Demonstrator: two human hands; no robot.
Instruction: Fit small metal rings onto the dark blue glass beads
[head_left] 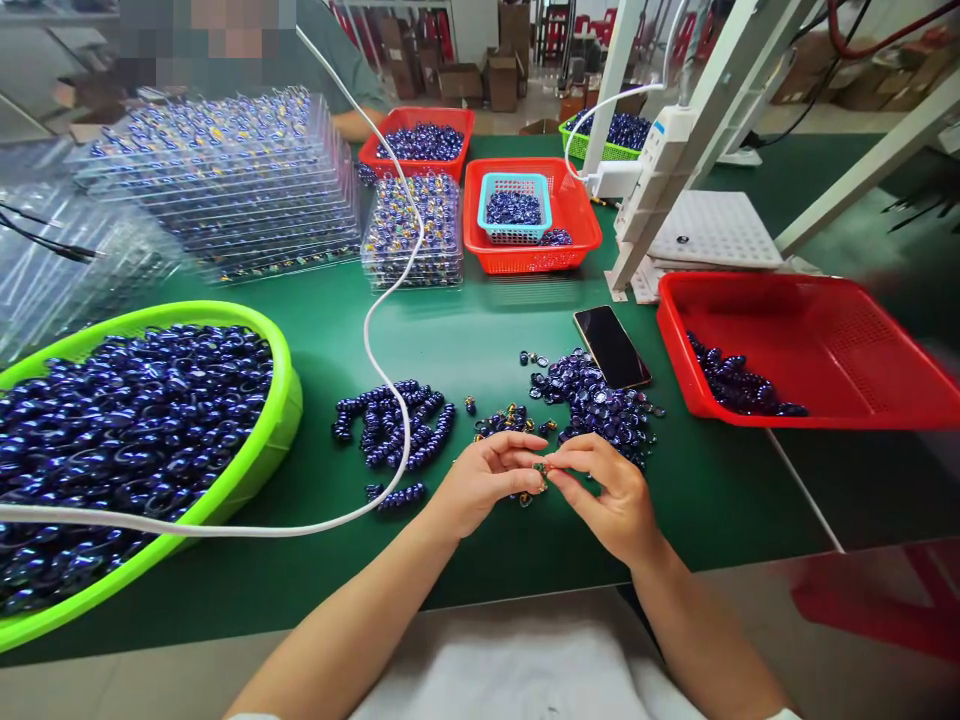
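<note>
- Landmark: the phone (612,346), a flat, glossy black slab with a pale edge. All places below refer to it.
- Workpiece: the small part (541,468) is on the near side of the phone and to its left, between the fingertips of my two hands.
- Right hand (611,490): my thumb and index finger are closed on the right side of the part. This hand is the nearer to the phone.
- Left hand (484,482): my thumb and fingers are closed round the left side of the part, farther left of the phone.
- Axis: I cannot tell the long axis; my fingers cover most of the part. A green glint shows.
- Loose discs (600,400): just beside the phone, on its near side. Round, shallow, glossy, dark blue-violet.
- Bead rows (409,432): left of the phone, well apart from it. Rounded, shiny units lie end to end as ridged columns; a smooth white cable (262,531) crosses over them.
- Red basket (825,330): right of the phone. Perforated plastic, with dark glossy pieces at its left end.
- Green basket (283,370): far left of the phone. Smooth plastic rim, heaped with polished, rounded pieces.
</note>
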